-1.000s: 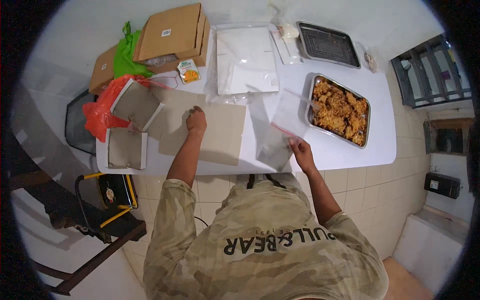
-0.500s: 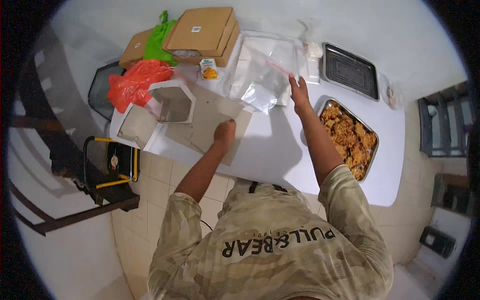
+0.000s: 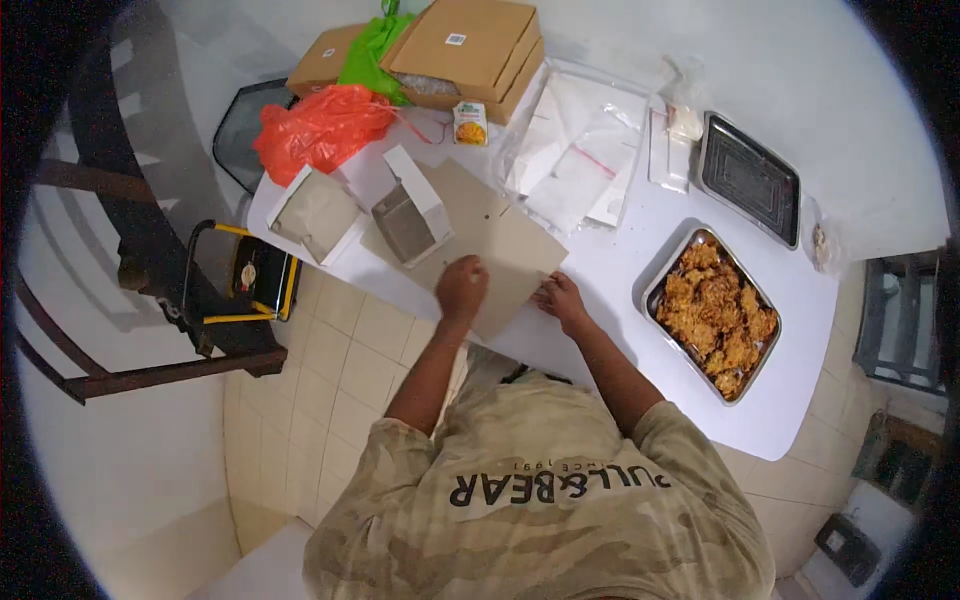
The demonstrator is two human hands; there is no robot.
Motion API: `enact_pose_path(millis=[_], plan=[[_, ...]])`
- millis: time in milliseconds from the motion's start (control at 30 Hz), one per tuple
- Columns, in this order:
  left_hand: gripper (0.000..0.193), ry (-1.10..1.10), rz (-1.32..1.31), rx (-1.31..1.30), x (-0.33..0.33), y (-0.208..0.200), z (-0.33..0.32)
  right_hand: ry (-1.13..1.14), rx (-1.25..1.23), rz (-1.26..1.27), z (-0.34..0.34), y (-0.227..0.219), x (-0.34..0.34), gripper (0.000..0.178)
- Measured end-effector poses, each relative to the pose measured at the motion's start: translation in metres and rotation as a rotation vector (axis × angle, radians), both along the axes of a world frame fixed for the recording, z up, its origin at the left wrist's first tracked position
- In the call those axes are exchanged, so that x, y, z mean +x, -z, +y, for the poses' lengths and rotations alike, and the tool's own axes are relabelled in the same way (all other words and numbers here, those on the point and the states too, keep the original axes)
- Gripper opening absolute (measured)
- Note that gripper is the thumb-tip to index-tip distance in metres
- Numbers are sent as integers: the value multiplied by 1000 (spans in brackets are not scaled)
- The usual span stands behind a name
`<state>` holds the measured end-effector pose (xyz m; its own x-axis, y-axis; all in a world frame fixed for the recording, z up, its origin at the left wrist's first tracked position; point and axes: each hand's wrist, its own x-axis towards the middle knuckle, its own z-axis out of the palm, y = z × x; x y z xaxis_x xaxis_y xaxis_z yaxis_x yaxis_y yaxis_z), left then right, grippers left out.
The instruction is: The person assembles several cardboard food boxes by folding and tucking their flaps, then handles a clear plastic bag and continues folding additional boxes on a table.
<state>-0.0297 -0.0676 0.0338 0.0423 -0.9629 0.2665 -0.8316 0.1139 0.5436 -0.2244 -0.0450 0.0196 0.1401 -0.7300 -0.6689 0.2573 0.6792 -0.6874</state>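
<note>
Flat grey-brown cardboard sheets (image 3: 520,250) lie in front of me, partly over the table's near edge. Closed above them is my left hand (image 3: 462,288); its fingers curl inward, and whatever may be in them is hidden. At the right corner of the sheets, my right hand (image 3: 562,300) pinches the cardboard edge between thumb and fingers. Just beyond my left hand, a white box with a grey inside (image 3: 410,215) stands with its open side showing. Left of it sits another open white box (image 3: 315,215).
A metal tray (image 3: 655,312) of fried, golden-brown pieces rests at right, with a black tray (image 3: 750,180) behind it. Clear plastic bags (image 3: 575,180) lie farther back. A red bag (image 3: 325,125), small packet (image 3: 470,124) and brown cartons (image 3: 465,50) stand at back left.
My right hand has come down from beside the clear plastic bags to the cardboard's edge. My left hand stays closed over the cardboard. The whole view has shifted.
</note>
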Motion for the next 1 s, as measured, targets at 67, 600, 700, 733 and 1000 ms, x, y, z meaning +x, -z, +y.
enact_pose_path(millis=[67, 600, 700, 733, 1000], plan=[[24, 93, -364, -57, 36, 0, -23, 1, -23, -41, -6, 19, 0, 19], [18, -71, -343, 75, 149, 16, -153, 418, -191, 557, 57, -5, 0, 29], [24, -86, -244, -89, 159, 27, -171, 654, -201, 588, 83, -7, -6, 30], [24, -52, -234, -89, 154, 26, -171, 685, -190, 602, 92, -6, -9, 30], [45, 412, 91, -47, 86, 13, -89, 630, -123, 659, 102, 14, -22, 27]])
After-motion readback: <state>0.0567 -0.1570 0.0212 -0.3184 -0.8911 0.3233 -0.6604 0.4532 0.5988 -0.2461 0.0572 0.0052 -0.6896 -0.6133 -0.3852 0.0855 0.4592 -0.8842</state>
